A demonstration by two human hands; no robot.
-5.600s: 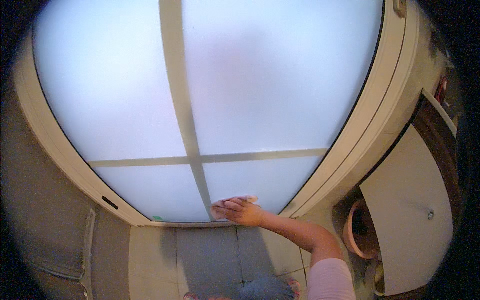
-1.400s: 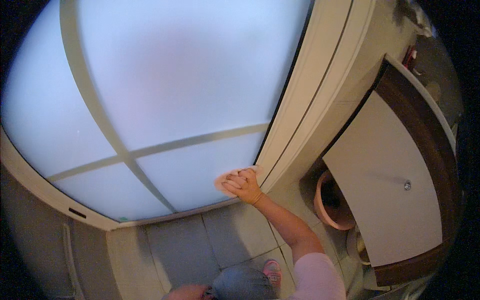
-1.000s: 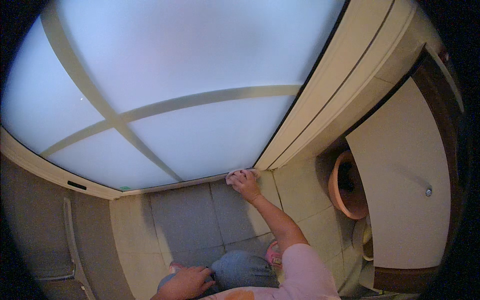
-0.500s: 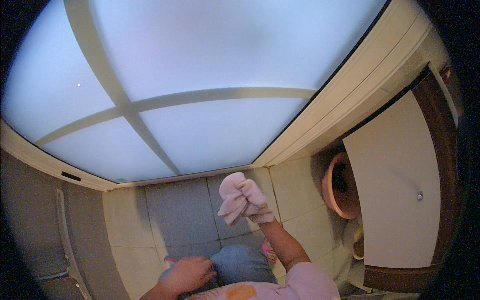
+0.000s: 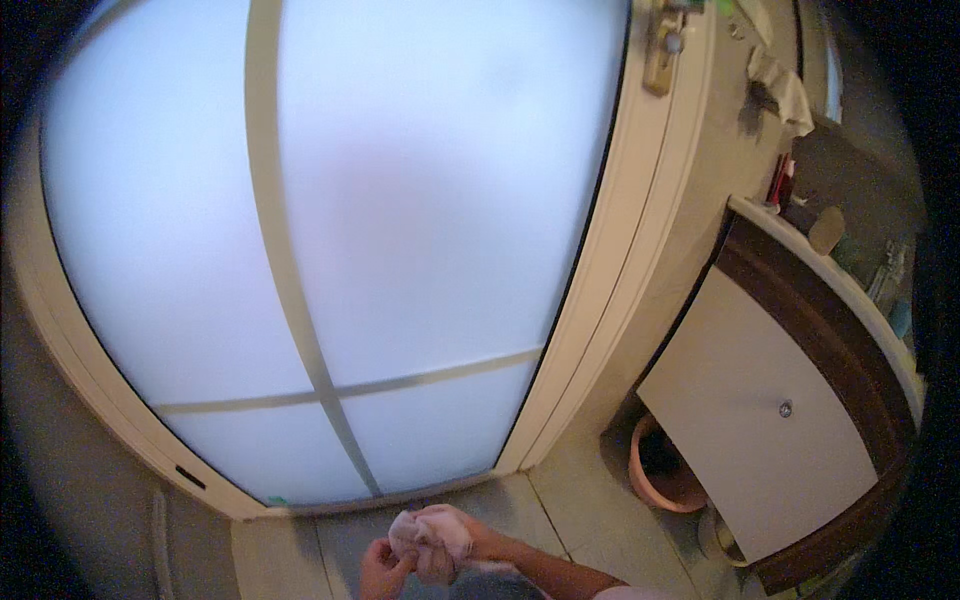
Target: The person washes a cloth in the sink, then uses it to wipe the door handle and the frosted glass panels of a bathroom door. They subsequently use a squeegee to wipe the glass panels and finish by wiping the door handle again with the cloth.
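Note:
A pale pink cloth (image 5: 430, 545) is bunched up low in the picture, just in front of my lap. My right hand (image 5: 470, 528) comes in from the right and is closed on it; folds of the cloth cover most of its fingers. On the left side, my left hand (image 5: 385, 570) has its fingers bent in at the cloth's edge, gripping it. Both hands are close together above the tiled floor (image 5: 350, 545).
Ahead stands a frosted glass door (image 5: 420, 230) with a metal handle (image 5: 660, 55) at upper right. To the right is a white-fronted cabinet (image 5: 750, 370) with small items on its countertop. An orange basin (image 5: 645, 480) sits beneath it, and a cloth (image 5: 785, 95) hangs above.
My view has tilted up, bringing the door handle and countertop into sight. The cloth and right hand have come nearer my body, and the left hand has left my lap to grip the cloth.

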